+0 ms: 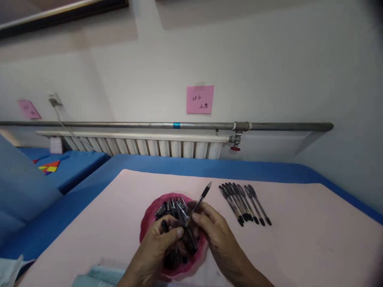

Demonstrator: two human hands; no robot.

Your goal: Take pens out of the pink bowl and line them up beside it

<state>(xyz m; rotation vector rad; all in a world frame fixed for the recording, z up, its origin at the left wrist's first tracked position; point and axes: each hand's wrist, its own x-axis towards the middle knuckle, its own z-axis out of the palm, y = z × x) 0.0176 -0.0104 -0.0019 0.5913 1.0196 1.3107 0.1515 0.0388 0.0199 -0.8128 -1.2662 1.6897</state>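
An uncapped ballpoint pen (198,204), with a black grip and its point up, is pinched in my right hand (213,225). Its lower end comes down to the fingertips of my left hand (158,243), whose fingers are closed around a small black pen cap (164,226). Both hands are over a pink scalloped basket (147,215) that holds many black and clear pen parts (171,206). Right of the basket lies a slanted row of several capped black pens (239,201). My fingers hide part of the basket's contents.
Pink paper (299,239) covers most of the blue table (179,161). A light-blue cloth item (101,276) lies at the front edge. Behind are a white radiator (167,147) and a metal pipe (134,125). Colored shapes (50,167) rest on another blue table at left.
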